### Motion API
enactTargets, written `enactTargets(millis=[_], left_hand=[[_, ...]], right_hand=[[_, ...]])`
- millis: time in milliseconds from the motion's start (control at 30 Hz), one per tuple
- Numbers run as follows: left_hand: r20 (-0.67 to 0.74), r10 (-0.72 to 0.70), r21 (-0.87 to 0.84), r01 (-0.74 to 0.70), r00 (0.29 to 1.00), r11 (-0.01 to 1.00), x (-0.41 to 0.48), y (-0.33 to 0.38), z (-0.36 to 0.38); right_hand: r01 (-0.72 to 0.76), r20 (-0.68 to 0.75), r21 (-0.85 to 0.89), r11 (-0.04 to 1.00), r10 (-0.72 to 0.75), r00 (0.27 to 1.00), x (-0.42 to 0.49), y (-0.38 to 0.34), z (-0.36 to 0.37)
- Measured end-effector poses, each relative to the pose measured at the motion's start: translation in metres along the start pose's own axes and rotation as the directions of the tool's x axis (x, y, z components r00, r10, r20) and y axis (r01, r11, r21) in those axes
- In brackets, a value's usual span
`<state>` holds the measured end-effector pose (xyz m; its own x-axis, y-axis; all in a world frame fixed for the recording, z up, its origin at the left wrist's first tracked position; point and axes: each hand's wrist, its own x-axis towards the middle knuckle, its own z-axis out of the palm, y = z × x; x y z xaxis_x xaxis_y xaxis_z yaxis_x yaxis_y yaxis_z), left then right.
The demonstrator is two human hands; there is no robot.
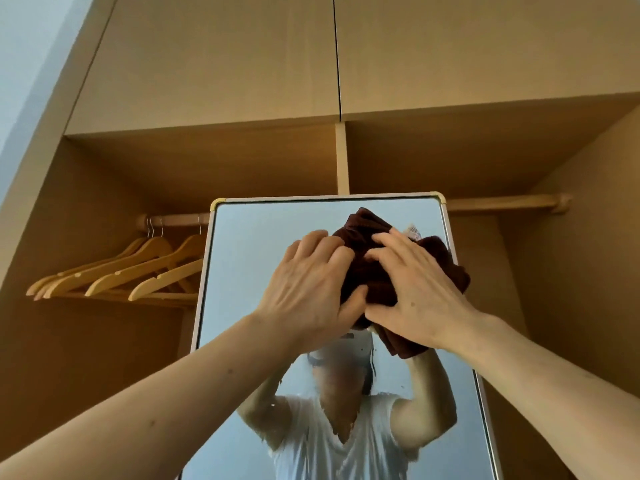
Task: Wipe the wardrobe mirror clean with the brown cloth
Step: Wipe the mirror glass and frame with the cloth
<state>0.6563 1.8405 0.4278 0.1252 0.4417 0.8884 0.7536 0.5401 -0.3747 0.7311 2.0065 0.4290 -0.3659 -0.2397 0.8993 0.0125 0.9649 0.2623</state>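
Both forearms reach up from the lower corners. The left hand and right hand each grip the bunched brown cloth, fingers curled over it and thumbs beneath. The cloth is dark and crumpled, held at the mirror near its top right corner and overlapping the right frame edge. Bare glass lies to the left and below. Behind, wooden hangers hang on the wardrobe rail.

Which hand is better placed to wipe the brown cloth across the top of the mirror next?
Probably the right hand. It covers most of the brown cloth, which bunches under its palm near the top right corner of the mirror. The left hand only holds the cloth's left edge.
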Motion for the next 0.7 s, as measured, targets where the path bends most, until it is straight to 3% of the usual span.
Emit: enactTargets(millis=[133,333,567,700], left_hand=[[0.004,0.017,-0.152,-0.016,1.000,0.988,-0.011,0.006,0.017],[0.049,0.067,0.001,-0.067,0.997,0.998,-0.001,-0.008,0.032],[0.012,0.002,-0.083,-0.001,1.000,0.997,0.063,-0.019,0.022],[-0.012,0.059,-0.001,-0.059,0.998,0.998,0.042,-0.020,0.024]], right_hand=[[0.014,-0.005,-0.010,1.000,-0.014,1.000,-0.015,0.002,0.009],[0.028,0.016,-0.093,0.995,-0.026,1.000,-0.004,0.011,0.010],[-0.050,-0.011,-0.132,0.990,0.049,0.999,0.049,0.028,-0.016],[-0.017,-0.026,-0.151,0.988,0.013,1.000,0.025,0.022,-0.003]])
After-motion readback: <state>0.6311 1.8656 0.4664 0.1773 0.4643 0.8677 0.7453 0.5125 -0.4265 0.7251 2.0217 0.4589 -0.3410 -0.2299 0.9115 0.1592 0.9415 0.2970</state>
